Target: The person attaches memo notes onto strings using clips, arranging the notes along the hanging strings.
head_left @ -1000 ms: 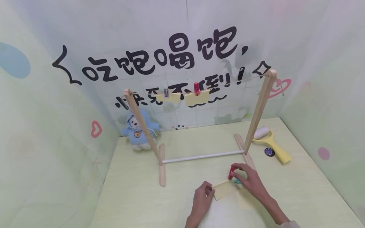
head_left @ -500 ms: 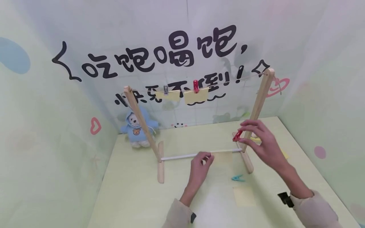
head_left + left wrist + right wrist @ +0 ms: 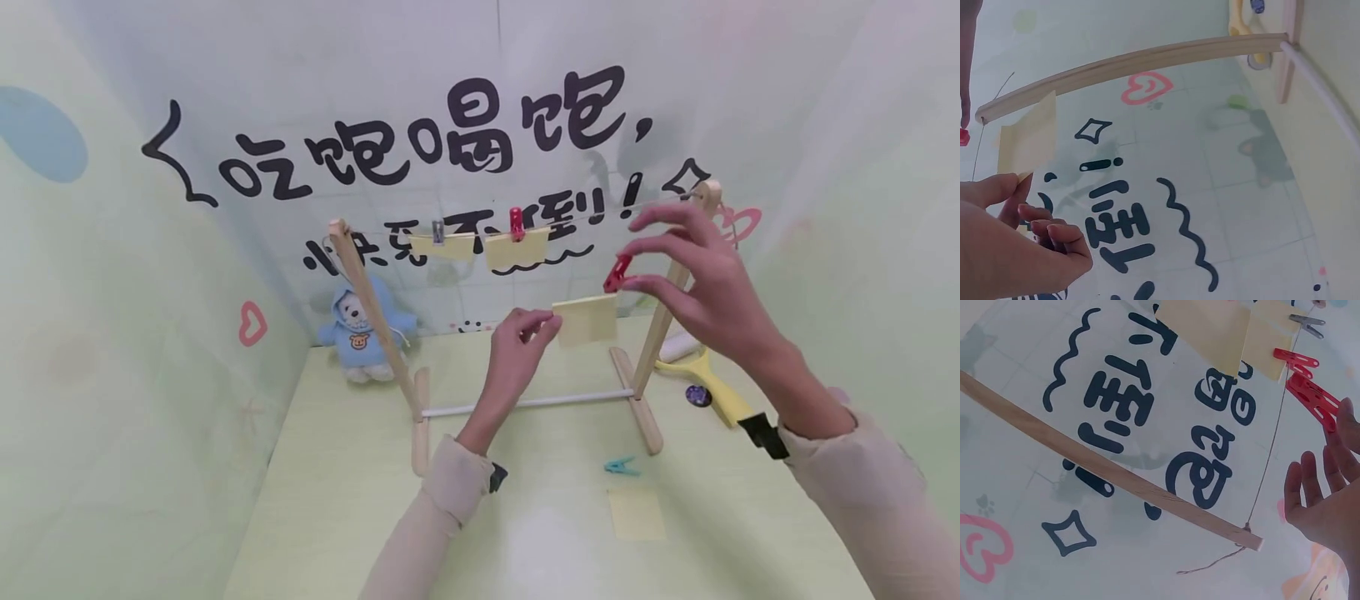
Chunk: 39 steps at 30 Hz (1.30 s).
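Note:
My left hand [image 3: 517, 354] pinches the left edge of a yellow paper [image 3: 587, 323], held up below the string of a wooden frame. Between thumb and fingertips, my right hand [image 3: 705, 283] grips a red clip [image 3: 617, 273], just above the paper's upper right corner. Two yellow papers hang from the string, one under a grey clip [image 3: 438, 232], the other under another red clip [image 3: 516, 224]. In the left wrist view the pinched paper [image 3: 1029, 140] stands over the left hand [image 3: 1029, 244]. The right wrist view shows the held red clip [image 3: 1315, 400] at the right hand [image 3: 1329, 494].
Wooden posts [image 3: 375, 325] stand either side, joined low by a white rod [image 3: 555, 402]. Nearer on the table [image 3: 330, 517] lie a teal clip [image 3: 622, 467] and a flat yellow paper [image 3: 636, 514]. A blue-clad plush bear [image 3: 363, 333] sits back left; a yellow-handled roller [image 3: 716, 392] lies right.
Both hands have risen from the tabletop towards the string, the left carrying the yellow paper and the right the red clip. The teal clip and flat paper stay on the table.

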Available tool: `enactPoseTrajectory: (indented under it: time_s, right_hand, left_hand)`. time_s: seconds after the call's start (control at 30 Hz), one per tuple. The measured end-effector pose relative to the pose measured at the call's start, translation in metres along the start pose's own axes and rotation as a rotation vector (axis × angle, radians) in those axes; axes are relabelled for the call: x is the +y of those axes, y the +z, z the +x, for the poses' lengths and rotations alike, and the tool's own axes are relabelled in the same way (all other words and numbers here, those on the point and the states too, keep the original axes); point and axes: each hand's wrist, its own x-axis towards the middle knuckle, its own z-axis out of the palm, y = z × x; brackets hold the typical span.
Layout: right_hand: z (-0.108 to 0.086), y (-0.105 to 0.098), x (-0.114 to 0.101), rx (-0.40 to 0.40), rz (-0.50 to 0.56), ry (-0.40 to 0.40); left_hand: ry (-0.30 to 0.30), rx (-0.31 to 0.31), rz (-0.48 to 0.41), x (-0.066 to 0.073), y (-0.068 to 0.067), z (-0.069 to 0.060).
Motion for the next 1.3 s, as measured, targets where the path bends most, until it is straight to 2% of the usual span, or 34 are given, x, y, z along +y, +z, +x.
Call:
enactPoseTrajectory:
  time_s: [0.1,0.23,0.47,0.67,0.83,0.97,1.3]
  right_hand:
    - [0.021,-0.003,-0.001,0.0,-0.03,0.006]
    - [0.043,-0.005,0.001,0.048,-0.04,-0.013]
    - [0.065,-0.005,0.013,0.088,-0.065,-0.085]
    - [0.076,-0.004,0.02,0.079,-0.108,-0.113]
    - [0.082,-0.002,0.023,0.076,-0.116,-0.118]
    - [0.084,0.002,0.024,0.067,-0.083,-0.102]
    - [0.083,0.008,0.024,0.003,-0.071,-0.035]
  left_hand:
    - [0.003,-0.028,-0.012,0.016,-0.005,0.015]
    - [0.016,-0.043,-0.006,0.032,-0.01,0.031]
    - [0.063,-0.033,-0.03,0.048,-0.011,0.046]
    - [0.084,-0.03,-0.072,0.053,-0.009,0.052]
    - [0.06,-0.012,-0.124,0.058,-0.006,0.055]
    - [0.032,0.004,-0.165,0.06,-0.003,0.056]
    - [0.035,0.053,-0.201,0.061,0.002,0.058]
